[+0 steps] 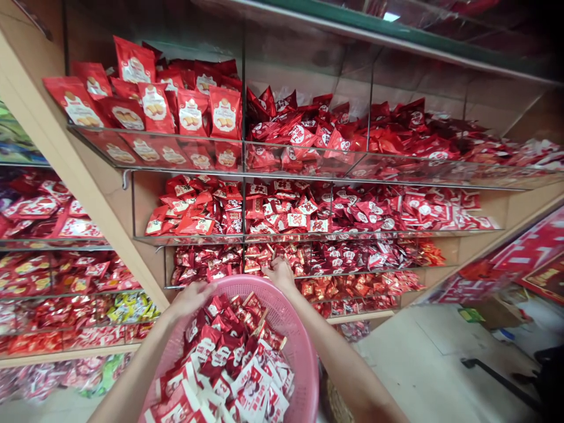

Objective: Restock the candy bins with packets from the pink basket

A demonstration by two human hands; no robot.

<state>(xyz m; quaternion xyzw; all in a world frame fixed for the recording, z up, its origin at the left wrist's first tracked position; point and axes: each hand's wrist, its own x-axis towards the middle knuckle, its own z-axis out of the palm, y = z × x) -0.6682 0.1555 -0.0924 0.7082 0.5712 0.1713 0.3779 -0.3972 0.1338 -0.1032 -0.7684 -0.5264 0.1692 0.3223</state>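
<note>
A pink plastic basket (307, 352) fills the lower middle of the view, loaded with red, white and gold-red wrapped sweets (224, 346). My left hand (192, 298) is closed over the basket's left rim, its fingertips partly hidden. Beyond the far rim, my right hand (282, 273) reaches into a low shelf bin of small red and gold wrapped candies (258, 254). Its fingers are curled among the candies, and whatever they hold is too small to make out.
Above, glass-fronted shelves hold red biscuit packets (154, 108) and red sachets (299, 135). Another rack (44, 276) of sweets stands left, past a wooden upright (83, 158). On the right are tiled floor (409, 352), a dark metal bar (497, 379) and boxes.
</note>
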